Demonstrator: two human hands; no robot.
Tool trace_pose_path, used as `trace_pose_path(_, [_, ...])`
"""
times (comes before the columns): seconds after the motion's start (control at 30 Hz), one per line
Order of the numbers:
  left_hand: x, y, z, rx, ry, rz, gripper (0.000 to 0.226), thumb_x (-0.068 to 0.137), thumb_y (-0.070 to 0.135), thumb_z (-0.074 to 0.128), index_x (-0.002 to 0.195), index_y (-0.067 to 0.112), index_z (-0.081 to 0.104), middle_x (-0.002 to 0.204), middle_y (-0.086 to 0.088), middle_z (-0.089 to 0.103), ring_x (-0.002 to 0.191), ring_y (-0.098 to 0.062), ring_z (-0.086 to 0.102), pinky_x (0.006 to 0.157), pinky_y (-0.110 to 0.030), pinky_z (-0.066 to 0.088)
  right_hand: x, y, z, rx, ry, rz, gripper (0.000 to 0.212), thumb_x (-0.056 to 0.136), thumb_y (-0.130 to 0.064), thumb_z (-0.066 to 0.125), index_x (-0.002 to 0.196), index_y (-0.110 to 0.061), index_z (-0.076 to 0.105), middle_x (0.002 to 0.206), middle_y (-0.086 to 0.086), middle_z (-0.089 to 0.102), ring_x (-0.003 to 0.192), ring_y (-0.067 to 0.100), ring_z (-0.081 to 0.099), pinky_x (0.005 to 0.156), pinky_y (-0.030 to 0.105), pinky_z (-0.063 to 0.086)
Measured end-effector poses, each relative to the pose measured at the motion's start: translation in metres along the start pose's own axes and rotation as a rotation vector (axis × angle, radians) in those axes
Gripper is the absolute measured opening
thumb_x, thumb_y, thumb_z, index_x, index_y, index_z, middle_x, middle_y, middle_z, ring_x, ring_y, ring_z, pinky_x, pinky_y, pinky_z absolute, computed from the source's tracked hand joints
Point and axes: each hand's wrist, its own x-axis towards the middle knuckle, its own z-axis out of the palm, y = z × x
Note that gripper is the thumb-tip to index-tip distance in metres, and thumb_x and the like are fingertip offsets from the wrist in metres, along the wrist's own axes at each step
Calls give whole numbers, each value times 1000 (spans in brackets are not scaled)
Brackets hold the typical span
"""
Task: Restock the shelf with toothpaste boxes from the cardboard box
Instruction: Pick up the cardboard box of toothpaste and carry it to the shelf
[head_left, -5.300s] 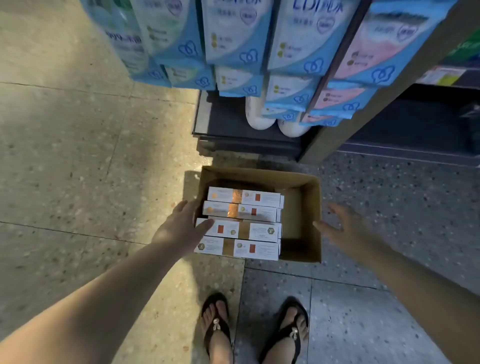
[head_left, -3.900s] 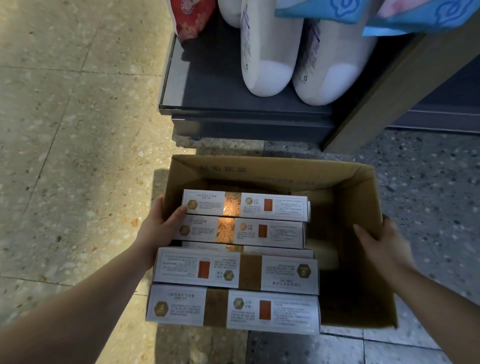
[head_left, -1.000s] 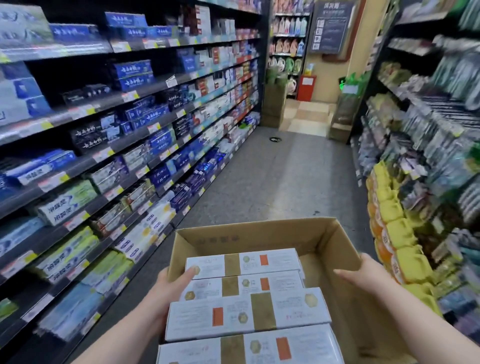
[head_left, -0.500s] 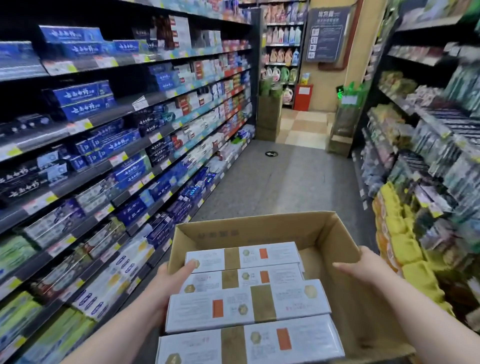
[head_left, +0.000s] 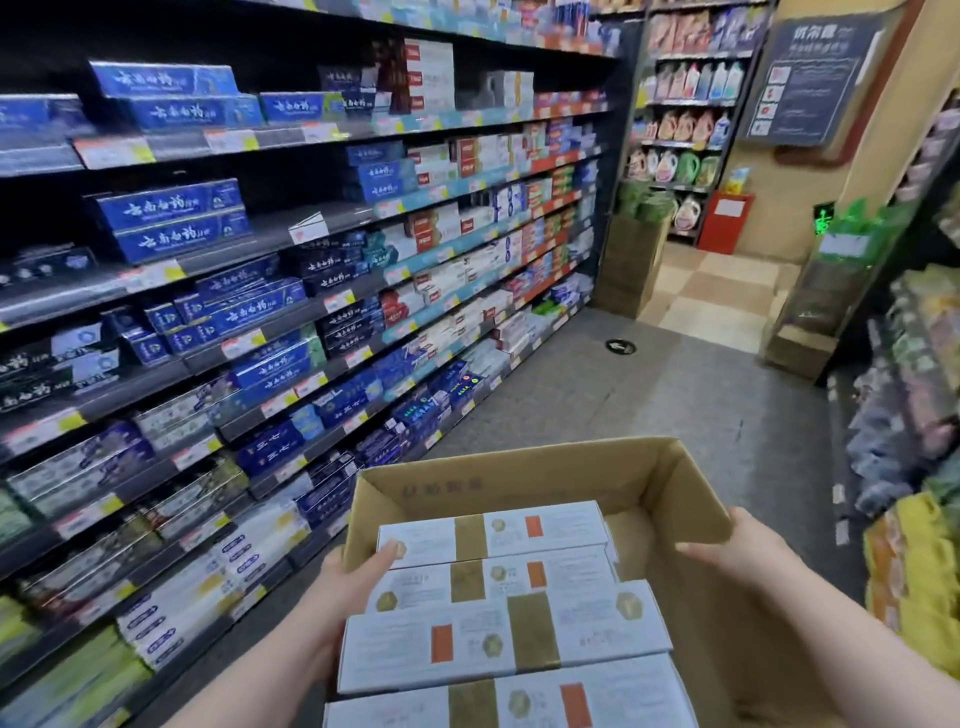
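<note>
I carry an open brown cardboard box (head_left: 519, 475) at waist height. Several white toothpaste boxes (head_left: 498, 631) with gold bands and orange squares lie stacked flat in its left part; the right part holds nothing I can see. My left hand (head_left: 348, 577) grips the box's left wall, thumb over the rim and touching a toothpaste box. My right hand (head_left: 737, 551) grips the right wall, fingers hooked inside. The toothpaste shelf (head_left: 270, 312) runs along my left, packed with blue, white and red cartons; a bare gap (head_left: 332, 213) shows on an upper level.
The grey aisle floor (head_left: 649, 395) stretches ahead to a tiled crossing. A rack of yellow and mixed packets (head_left: 914, 467) lines the right side. Far ahead stand a detergent bottle shelf (head_left: 685, 124), a red bin (head_left: 724, 221) and a cardboard display stand (head_left: 631, 265).
Earlier I bent down and lifted the box off the floor with both hands. Over the last second I have moved along the aisle and turned slightly left toward the shelf; both grips are unchanged.
</note>
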Motion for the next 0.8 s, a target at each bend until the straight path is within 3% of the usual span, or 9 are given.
trace_pose_path(0.17, [54,27,35,47,-12,-12,31,85,28,62,110,9,59,94,-17,72,83,-32,70,67,-37,54,70,-18,-18,22,-34,-14,73,70,-47,72,127,-14,42,121,9,59,108,28,57,92,42,48])
trace_pose_path(0.27, [92,47,56,75,-2,12,20,87,25,61,99,9,61,85,-11,70,74,-27,67,59,-32,51,115,-32,-24,16,-33,-12,73,70,-47,72,128,-15,42,123,8,58,110,28,57,93,42,47])
trace_pose_path(0.4, [146,77,85,65,8,3,12,85,26,63,85,15,57,87,-8,66,82,-29,65,79,-45,53,180,-55,-40,31,-27,0,69,70,-44,73,124,-11,46,120,10,60,108,28,58,91,38,48])
trace_pose_path(0.5, [181,104,107,67,27,18,12,87,23,60,82,14,55,83,-6,62,72,-22,59,59,-33,46,221,-70,-50,48,-27,19,72,69,-46,74,124,-12,45,120,10,60,107,28,59,91,39,48])
trace_pose_path(0.57, [204,119,120,49,9,17,10,87,22,61,86,11,59,81,-8,65,72,-24,62,57,-30,45,247,-79,-59,52,-32,14,73,70,-45,73,126,-10,44,122,11,59,108,28,58,90,37,48])
trace_pose_path(0.67, [236,137,142,54,18,12,32,78,25,72,102,6,61,89,-14,69,76,-28,65,60,-31,47,285,-93,-75,44,-30,-1,72,71,-43,74,126,-8,43,123,12,58,111,29,57,90,35,48])
trace_pose_path(0.8, [276,154,170,89,77,-12,66,61,47,74,113,10,58,105,-14,67,87,-30,65,65,-32,48,340,-112,-95,45,-39,-37,67,73,-37,74,124,-7,44,122,14,59,110,30,57,86,34,48])
